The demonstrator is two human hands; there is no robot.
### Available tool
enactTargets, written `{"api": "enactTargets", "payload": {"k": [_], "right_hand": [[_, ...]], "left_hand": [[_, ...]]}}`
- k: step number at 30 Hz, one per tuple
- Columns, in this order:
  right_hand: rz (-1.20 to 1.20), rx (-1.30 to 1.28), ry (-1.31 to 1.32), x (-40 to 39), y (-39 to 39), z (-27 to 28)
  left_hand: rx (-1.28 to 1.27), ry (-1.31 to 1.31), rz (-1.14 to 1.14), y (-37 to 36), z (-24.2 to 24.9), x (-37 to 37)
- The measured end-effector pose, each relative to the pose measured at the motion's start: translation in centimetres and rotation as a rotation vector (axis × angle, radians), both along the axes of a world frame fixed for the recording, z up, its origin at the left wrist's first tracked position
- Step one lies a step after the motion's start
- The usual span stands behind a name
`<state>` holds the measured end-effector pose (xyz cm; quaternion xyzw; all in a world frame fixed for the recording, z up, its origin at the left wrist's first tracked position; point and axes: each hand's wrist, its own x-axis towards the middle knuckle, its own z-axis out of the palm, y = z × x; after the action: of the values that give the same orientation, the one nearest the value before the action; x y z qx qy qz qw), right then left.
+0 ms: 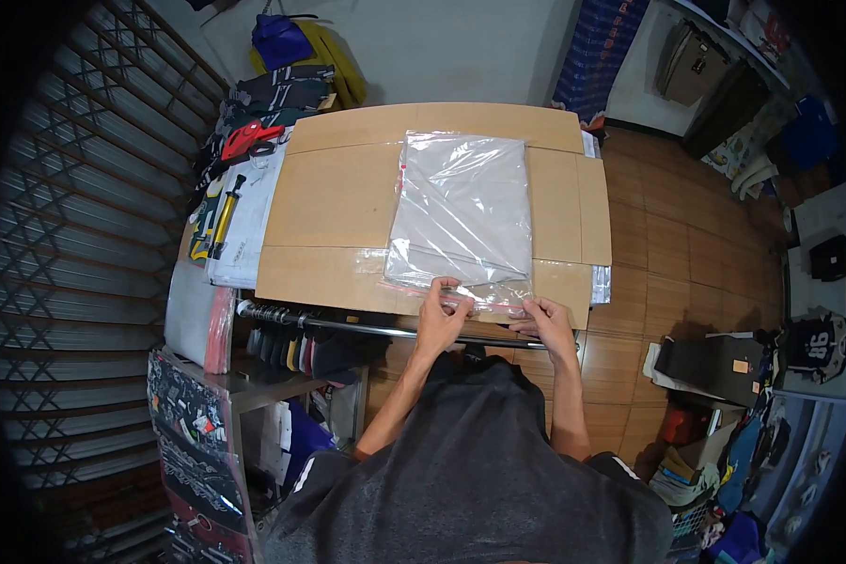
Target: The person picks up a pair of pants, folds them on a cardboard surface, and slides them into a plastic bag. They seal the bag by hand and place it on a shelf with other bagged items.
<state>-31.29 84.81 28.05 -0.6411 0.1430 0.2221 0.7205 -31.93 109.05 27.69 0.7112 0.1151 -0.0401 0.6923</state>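
A clear plastic bag (pixel 461 207) with folded light grey cloth inside lies flat on a sheet of brown cardboard (pixel 329 202). The bag's near edge, with a red strip along it, faces my body. My left hand (pixel 444 310) pinches this edge near its middle, thumb and forefinger close together. At the right end of the same edge, my right hand (pixel 545 324) has its fingers closed on the plastic. The cloth beneath the film looks smooth, with a fold line near the bag's lower part.
Left of the cardboard lie a red tool (pixel 251 141), a yellow and black tool (pixel 224 221) and a stack of plastic bags (pixel 197 315). A metal rail (pixel 348 326) with hangers runs along the near edge. A dark box (pixel 714 367) stands on the floor at right.
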Motion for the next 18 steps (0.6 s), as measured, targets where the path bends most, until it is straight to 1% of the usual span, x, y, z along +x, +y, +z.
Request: {"api": "enactTargets", "payload": {"k": [3,6,9,15,18], "right_hand": [[0.003,-0.003,-0.003,0.0,0.0,-0.1],[-0.012,-0.01,0.012,0.0,0.1,-0.3],[-0.048,0.03,0.044,0.0,0.2,0.2],[-0.023,0.004,0.038,0.1,0.2,0.6],[-0.029,0.009,0.03,0.0,0.2,0.5]], "left_hand": [[0.024,-0.002,-0.032,-0.1,0.1,0.0],[-0.003,0.001,0.005,-0.5,0.2,0.0],[0.045,0.007,0.005,-0.5,0.3,0.0],[-0.021,-0.015,-0.017,-1.5,0.0,-0.1],[-0.004,-0.008,-0.013,-1.5,0.2,-0.1]]}}
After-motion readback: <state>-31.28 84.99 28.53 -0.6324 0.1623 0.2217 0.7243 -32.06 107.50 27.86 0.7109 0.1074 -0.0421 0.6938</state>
